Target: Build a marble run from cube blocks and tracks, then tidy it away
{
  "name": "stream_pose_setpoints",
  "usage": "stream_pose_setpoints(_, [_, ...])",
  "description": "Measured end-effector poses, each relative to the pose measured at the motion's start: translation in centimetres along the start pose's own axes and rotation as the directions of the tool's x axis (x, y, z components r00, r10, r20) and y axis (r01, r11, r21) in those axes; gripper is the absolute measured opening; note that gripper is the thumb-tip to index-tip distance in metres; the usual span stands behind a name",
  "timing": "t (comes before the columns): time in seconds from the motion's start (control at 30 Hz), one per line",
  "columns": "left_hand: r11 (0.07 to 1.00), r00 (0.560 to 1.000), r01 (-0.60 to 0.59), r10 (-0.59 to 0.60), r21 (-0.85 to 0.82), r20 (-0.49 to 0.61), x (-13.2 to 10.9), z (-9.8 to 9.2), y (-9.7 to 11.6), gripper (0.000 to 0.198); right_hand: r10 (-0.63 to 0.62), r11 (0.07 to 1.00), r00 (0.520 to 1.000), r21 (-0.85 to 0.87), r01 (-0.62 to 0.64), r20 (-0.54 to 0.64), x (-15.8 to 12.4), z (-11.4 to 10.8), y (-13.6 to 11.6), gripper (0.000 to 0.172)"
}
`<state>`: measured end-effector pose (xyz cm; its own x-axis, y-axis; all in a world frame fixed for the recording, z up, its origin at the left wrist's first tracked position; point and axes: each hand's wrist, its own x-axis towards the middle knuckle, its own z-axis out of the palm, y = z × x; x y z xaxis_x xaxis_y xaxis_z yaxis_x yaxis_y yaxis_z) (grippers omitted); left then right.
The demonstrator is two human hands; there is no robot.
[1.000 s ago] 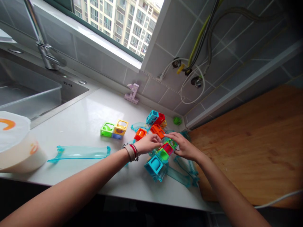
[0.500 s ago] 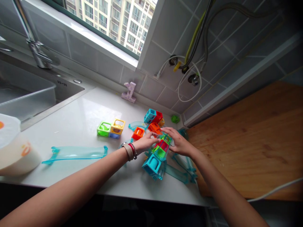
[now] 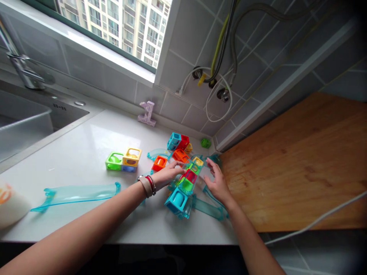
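Observation:
A leaning stack of hollow toy blocks in red, green and yellow, with clear blue-green plastic along it, stands on the counter. My left hand, a watch and bracelets at its wrist, grips the stack's upper left side between thumb and fingers. My right hand is open just right of the stack, fingers apart and holding nothing. At the stack's near end is a blue block. Loose orange blocks lie beside my left hand. Behind are joined blue and red blocks. Hidden are parts of the stack behind my left fingers.
Green, yellow and purple blocks sit joined at the left. A long clear blue track lies in front of them; another track is near the right hand. Around are a sink, a purple figure-1 piece and a wooden board.
My right hand has come off the stack and moved right, baring a yellow block at its top. My left hand stays on the stack. The camera view has shifted slightly.

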<state>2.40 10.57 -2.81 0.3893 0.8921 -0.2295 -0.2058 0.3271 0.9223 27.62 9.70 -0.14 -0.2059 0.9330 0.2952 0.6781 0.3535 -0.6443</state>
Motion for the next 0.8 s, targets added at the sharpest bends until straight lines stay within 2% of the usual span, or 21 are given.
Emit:
stream_pose_setpoints(0.1, [0.999,0.999,0.032,-0.032,0.002,0.03,-0.3,0.1,0.6,0.051,0.191,0.945,0.981,0.279,-0.171,-0.044,-1.0,1.3,0.4,0.065])
stream_pose_setpoints(0.17, [0.997,0.996,0.076,-0.075,0.001,0.054,-0.5,0.2,0.9,0.056,0.283,0.854,0.958,0.468,-0.227,-0.053,-1.3,2.0,0.1,0.066])
stream_pose_setpoints(0.23, [0.995,0.993,0.103,-0.102,-0.01,0.064,-0.7,0.2,1.2,0.06,0.38,0.723,0.925,0.634,-0.274,-0.033,-1.3,2.4,-0.7,0.068])
stream_pose_setpoints(0.33, [0.993,0.991,0.11,-0.107,-0.031,0.081,-1.0,0.3,1.5,0.064,0.496,0.531,0.868,0.787,-0.314,0.012,-1.3,2.8,-2.1,0.067])
stream_pose_setpoints(0.4, [0.992,0.987,0.124,-0.12,-0.033,0.104,-1.1,0.3,1.6,0.065,0.528,0.502,0.849,0.813,-0.295,-0.018,-1.8,2.9,-2.8,0.066])
stream_pose_setpoints(0.47, [0.987,0.982,0.156,-0.151,-0.033,0.113,-1.3,0.3,1.8,0.067,0.512,0.576,0.852,0.779,-0.248,-0.108,-3.0,3.1,-3.4,0.063])
stream_pose_setpoints(0.53, [0.98,0.975,0.195,-0.189,-0.04,0.113,-1.4,0.2,1.9,0.071,0.436,0.721,0.87,0.669,-0.184,-0.231,-5.1,3.3,-3.7,0.059])
stream_pose_setpoints(0.6, [0.975,0.972,0.215,-0.208,-0.053,0.113,-1.4,0.1,1.9,0.073,0.307,0.875,0.897,0.465,-0.135,-0.317,-7.8,3.6,-4.0,0.057])
stream_pose_setpoints(0.63, [0.976,0.972,0.212,-0.205,-0.058,0.114,-1.4,0.1,1.9,0.073,0.239,0.934,0.915,0.335,-0.125,-0.324,-9.2,3.8,-4.1,0.058])
stream_pose_setpoints(0.7, [0.981,0.977,0.187,-0.18,-0.051,0.112,-1.3,0.2,1.8,0.066,0.122,0.987,0.96,0.129,-0.091,-0.251,-11.4,4.2,-4.0,0.062])
stream_pose_setpoints(0.8, [0.992,0.989,0.125,-0.122,-0.029,0.089,-1.0,0.6,1.7,0.056,0.02,0.999,0.996,-0.042,-0.023,-0.09,-12.7,4.7,-3.5,0.064])
